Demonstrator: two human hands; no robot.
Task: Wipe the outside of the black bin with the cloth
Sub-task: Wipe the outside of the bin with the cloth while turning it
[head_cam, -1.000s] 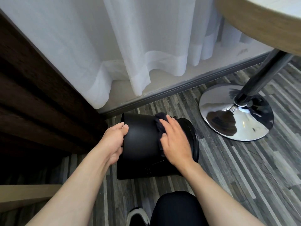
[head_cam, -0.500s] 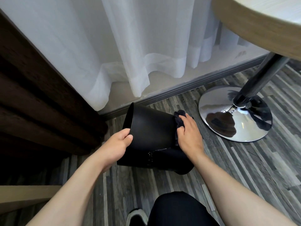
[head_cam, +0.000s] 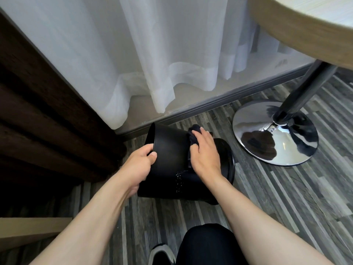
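Note:
The black bin (head_cam: 170, 150) lies tipped on the grey plank floor, its open end to the left and its base to the right. My left hand (head_cam: 140, 165) grips the rim at the open end, thumb on the outer wall. My right hand (head_cam: 205, 153) presses a dark cloth (head_cam: 193, 136) flat against the bin's upper side; most of the cloth is hidden under the palm. A few pale specks show on the wall below the hand.
A round table's chrome foot (head_cam: 275, 132) and dark post (head_cam: 305, 87) stand to the right. White curtains (head_cam: 152, 54) hang behind over a grey skirting (head_cam: 219, 104). Dark wooden furniture (head_cam: 47, 121) fills the left. My knee (head_cam: 208, 245) and shoe (head_cam: 160, 255) are below.
The bin was tilted and turned, its open end lifting toward the curtain. My right hand slid the cloth across the wall and back over the top; my left hand shifted its hold on the rim.

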